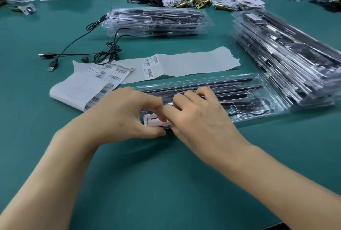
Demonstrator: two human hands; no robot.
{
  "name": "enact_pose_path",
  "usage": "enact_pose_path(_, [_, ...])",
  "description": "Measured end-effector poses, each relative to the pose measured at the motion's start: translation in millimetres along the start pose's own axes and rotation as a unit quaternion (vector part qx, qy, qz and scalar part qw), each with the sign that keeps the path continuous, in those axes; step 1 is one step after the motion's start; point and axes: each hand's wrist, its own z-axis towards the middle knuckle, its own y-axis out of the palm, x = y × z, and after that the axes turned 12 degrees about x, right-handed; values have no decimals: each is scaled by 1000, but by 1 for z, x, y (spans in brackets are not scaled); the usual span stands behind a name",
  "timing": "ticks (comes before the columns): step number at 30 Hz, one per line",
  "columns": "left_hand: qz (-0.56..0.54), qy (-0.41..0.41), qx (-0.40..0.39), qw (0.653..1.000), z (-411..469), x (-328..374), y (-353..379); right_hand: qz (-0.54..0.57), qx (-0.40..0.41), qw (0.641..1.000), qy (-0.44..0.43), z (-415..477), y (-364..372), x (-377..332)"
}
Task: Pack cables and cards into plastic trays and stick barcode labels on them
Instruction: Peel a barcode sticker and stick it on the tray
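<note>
A clear plastic tray [258, 98] with black strips and a coiled cable lies on the green table in front of me. At its near left end sits a white card with red print [156, 121]. My left hand [127, 113] pinches that card between thumb and fingers. My right hand [199, 115] grips the same end from the right, its fingertips on the tray's top. A curled barcode label sheet [88, 89] lies just left of the tray. Loose black USB cables [103, 54] lie beyond it.
A long backing strip with a few labels [184, 63] lies behind the tray. Stacks of packed trays stand at the back centre [158, 21] and along the right [287, 59]. Brass lock parts and bagged items [199, 0] crowd the far edge.
</note>
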Motion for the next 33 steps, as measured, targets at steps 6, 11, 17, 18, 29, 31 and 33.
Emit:
enact_pose_path(6, [45,-1,-27,999,-21,10,-2,143,69,987,3,-32,12,24])
enact_pose_path(11, [59,-19,142,988,-63,13,8,191,136,971,41,-50,25,18])
enact_pose_path(17, [123,-82,250,957,-86,16,16,199,173,963,48,-55,29,17])
enact_pose_path(18, [119,-119,265,949,-90,17,18,199,177,963,48,-55,29,17])
enact_pose_path(29, [179,-123,336,916,-125,28,52,191,179,963,63,-56,30,14])
enact_pose_path(31, [206,-111,332,914,-126,31,57,191,174,964,63,-56,31,14])
enact_pose_path(33, [223,-108,327,912,-126,33,60,188,170,965,61,-57,31,14])
